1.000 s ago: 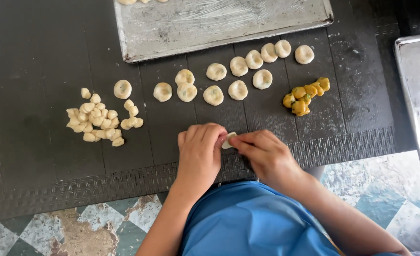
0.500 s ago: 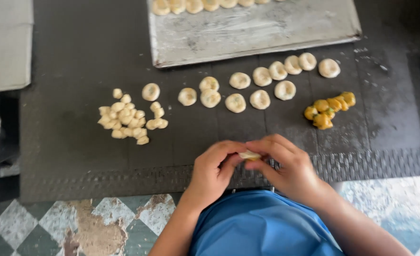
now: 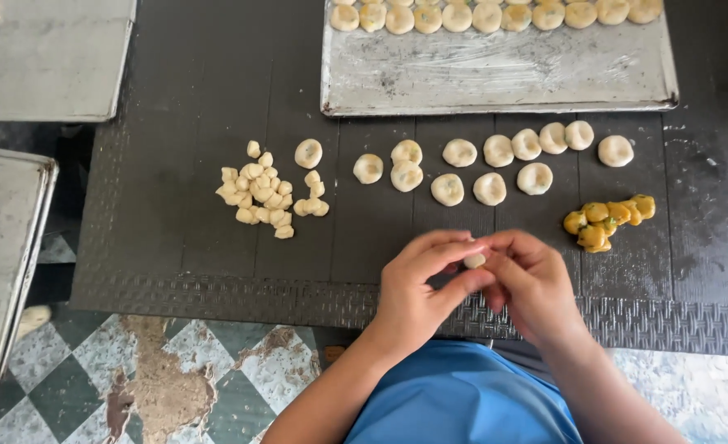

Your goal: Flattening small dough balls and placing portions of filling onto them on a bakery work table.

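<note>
Seen from the head camera, the left hand (image 3: 413, 292) and right hand (image 3: 528, 284) meet above the dark counter (image 3: 191, 90), fingertips pinched on one small dough piece (image 3: 474, 261), mostly hidden. Twelve dimpled dough rounds (image 3: 489, 188) lie beyond, beside yellow filling balls (image 3: 606, 222), a heap of dough bits (image 3: 261, 193) too clustered to count, and a tray (image 3: 495, 78), cut off above.

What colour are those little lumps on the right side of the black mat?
The lumps are golden yellow with a few dark green flecks, seen best in the head view, the only one.

Blue shirt, bare forearms, bare hands (image 3: 471, 288).
</note>
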